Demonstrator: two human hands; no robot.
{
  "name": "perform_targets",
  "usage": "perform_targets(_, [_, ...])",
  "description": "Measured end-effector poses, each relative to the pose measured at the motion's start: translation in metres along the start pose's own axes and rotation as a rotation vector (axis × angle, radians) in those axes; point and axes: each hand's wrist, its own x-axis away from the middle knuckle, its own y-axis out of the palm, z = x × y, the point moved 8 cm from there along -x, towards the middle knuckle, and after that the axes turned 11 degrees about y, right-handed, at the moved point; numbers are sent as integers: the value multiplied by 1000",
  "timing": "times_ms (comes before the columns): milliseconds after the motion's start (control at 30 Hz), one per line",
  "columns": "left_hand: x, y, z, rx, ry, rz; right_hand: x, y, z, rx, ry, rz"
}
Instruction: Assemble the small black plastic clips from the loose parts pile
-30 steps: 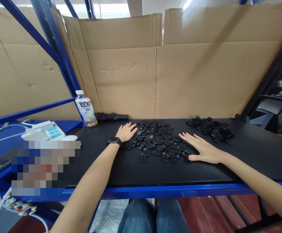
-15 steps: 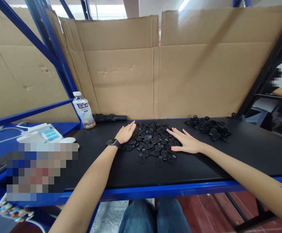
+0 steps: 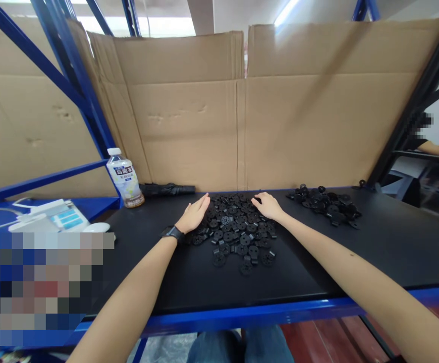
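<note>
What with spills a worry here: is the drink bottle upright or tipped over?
Upright. The bottle stands on its base with its white cap on top, beside the folded black umbrella.

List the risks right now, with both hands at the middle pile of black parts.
1. The left hand and right hand flank the pile of black parts. Its loose pieces lie nearest the table edge, so a pull toward the body may push some off.
2. The second pile sits close on the right, and a wide sweep could mix the two.
3. The bottle stands upright left of the left hand, so a swinging arm might tip it.
</note>
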Motion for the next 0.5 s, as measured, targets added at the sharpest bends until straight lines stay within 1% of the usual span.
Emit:
perform_targets(100, [-3,-8,6,-15,11,84,-2,-4,7,-73,-19,43])
perform_targets(167, [-3,-13,16,-27,29,140,0,-9,11,-141,-21,70])
perform_targets(233, [-1,-18,31,-59,88,195,2,-13,15,-223,-12,99])
perform_targets(333, [5,-22,63,-140,240,266,2,-18,22,-360,14,145])
perform_targets(400, [9,-20,81,-188,324,276,3,-22,27,-453,40,184])
perform_targets(500, [13,-12,97,-230,402,247,4,-29,35,-578,92,249])
